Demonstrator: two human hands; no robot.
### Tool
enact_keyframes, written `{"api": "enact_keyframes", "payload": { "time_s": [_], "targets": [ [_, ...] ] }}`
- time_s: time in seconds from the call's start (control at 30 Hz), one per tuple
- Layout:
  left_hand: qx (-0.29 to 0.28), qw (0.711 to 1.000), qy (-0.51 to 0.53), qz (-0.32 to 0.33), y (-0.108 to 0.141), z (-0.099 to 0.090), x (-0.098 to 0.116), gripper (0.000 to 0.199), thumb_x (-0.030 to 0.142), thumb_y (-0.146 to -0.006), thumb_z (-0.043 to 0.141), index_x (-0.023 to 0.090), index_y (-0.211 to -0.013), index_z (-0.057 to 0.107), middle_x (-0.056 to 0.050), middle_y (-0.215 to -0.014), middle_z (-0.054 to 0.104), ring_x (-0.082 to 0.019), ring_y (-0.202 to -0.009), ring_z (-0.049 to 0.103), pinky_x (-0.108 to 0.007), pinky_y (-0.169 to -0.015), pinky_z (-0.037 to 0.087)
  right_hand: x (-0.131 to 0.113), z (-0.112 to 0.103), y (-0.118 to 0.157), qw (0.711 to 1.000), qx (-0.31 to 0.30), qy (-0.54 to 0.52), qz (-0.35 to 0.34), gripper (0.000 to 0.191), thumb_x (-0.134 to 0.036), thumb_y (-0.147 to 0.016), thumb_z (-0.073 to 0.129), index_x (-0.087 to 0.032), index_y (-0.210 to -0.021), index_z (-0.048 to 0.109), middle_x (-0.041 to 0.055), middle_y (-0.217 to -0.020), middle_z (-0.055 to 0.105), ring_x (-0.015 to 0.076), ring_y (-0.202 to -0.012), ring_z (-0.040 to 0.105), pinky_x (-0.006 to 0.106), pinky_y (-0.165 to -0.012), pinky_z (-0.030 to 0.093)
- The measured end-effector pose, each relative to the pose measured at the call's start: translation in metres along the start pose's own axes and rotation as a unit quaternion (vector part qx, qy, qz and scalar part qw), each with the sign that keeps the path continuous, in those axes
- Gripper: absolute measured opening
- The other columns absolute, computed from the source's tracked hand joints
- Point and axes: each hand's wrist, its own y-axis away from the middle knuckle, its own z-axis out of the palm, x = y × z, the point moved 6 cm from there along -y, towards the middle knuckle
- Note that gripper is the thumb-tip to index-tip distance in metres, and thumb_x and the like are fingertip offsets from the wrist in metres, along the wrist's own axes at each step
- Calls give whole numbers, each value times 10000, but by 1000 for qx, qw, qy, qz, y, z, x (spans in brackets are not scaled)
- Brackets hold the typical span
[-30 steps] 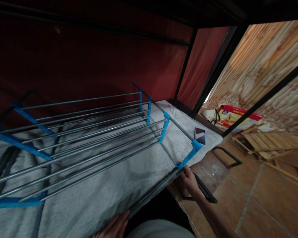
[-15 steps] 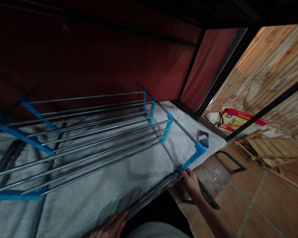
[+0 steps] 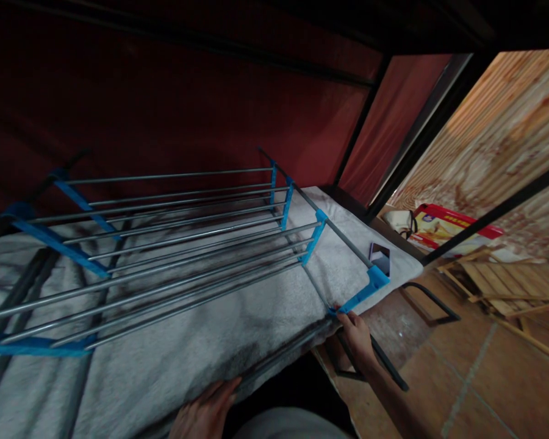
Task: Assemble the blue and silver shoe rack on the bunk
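A metal drying rack (image 3: 196,233) with blue plastic brackets lies across a pale fleecy blanket (image 3: 183,360). Low in the head view, my left hand (image 3: 205,410) curls over the dark tube at the rack's near edge; part of its grip is hidden. My right hand (image 3: 357,336) is closed at the rack's near right corner, its fingertips pinching the lower end of a blue bracket (image 3: 359,297). Just beyond that bracket a phone (image 3: 379,258) rests on the blanket.
Dark red panels (image 3: 187,116) in a black frame stand behind the rack. To the right, a black metal leg (image 3: 432,299), a folded wooden chair (image 3: 507,286), and a red and yellow box (image 3: 452,225) are on or near the tiled floor (image 3: 476,378).
The whole view has shifted slightly, with the scene sitting further right. My left hand shows a little higher in view. My right hand keeps its hold on the same corner.
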Motion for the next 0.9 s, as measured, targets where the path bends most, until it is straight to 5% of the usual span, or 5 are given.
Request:
{"api": "enact_keyframes", "payload": {
  "time_s": [0.47, 0.63, 0.7, 0.8, 0.9],
  "targets": [
    [-80, 990, -40, -108, -8, 4, 8, 423, 268, -1006, 391, 307, -1305, 688, -44, -1269, 743, -243, -1142, 713, -406, -986, 555, -2, 3, 0, 982, -20, -184, -36, 385, -386, -686, 596, -178, -961, 766, 70, -1047, 770, 302, -1110, 644, 410, -1056, 430],
    [-54, 989, -81, -108, -5, 6, 14, 431, 263, -1014, 381, 296, -1334, 668, -75, -1319, 713, -262, -1099, 722, -412, -942, 554, 18, 2, 23, 962, 88, -257, -24, 401, -426, -659, 666, -214, -999, 652, 40, -949, 723, 251, -931, 649, 366, -853, 515],
    [-40, 991, -81, -101, -5, 5, 20, 423, 254, -1013, 385, 288, -1323, 671, -77, -1285, 727, -252, -1062, 727, -392, -922, 552, 20, 5, 45, 968, 106, -217, -64, 351, -453, -727, 666, -229, -990, 607, 33, -911, 687, 232, -882, 639, 349, -801, 522],
    [-27, 993, -64, -95, -3, 1, 32, 406, 215, -1005, 397, 273, -1302, 668, -76, -1223, 738, -251, -1072, 708, -386, -922, 536, 1, 22, 80, 973, 19, -96, -209, 217, -406, -907, 564, -233, -1028, 615, 61, -969, 665, 237, -947, 636, 362, -838, 524],
    [-8, 994, -46, -101, -1, -4, 41, 348, 207, -1004, 424, 267, -1238, 674, -74, -1152, 737, -251, -1059, 693, -384, -918, 519, -36, 53, 111, 913, -77, 20, -399, 274, -271, -994, 427, -247, -1162, 642, 94, -1185, 661, 248, -1137, 615, 403, -975, 493]
  ]
}}
